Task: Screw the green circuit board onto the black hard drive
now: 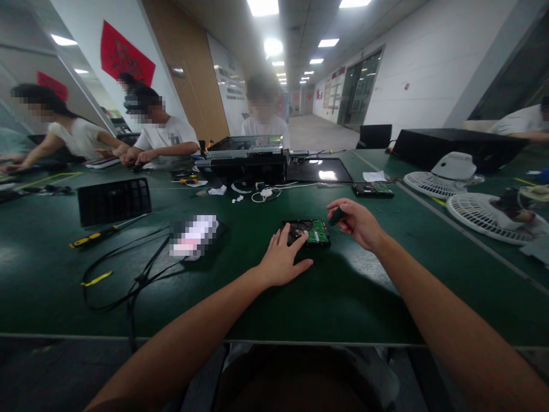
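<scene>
A hard drive (pixel 318 233) lies on the table with its green circuit board facing up. My left hand (pixel 283 260) rests across its left side, fingers spread, and covers part of it. Just right of the drive, my right hand (pixel 357 223) is raised a little over the table. Between its thumb and fingers it pinches a small dark green piece (pixel 337 216), whose kind I cannot make out. A second hard drive (pixel 373 189) lies farther back on the right, near a scrap of white paper (pixel 374 176).
To the left are a phone (pixel 194 236), a yellow-black screwdriver (pixel 95 235), a dark panel (pixel 115 202) and black cables (pixel 139 280). An opened computer case (pixel 244 166) stands behind. Fan parts (pixel 484 216) and a black case (pixel 458 150) are at right. People sit across the table.
</scene>
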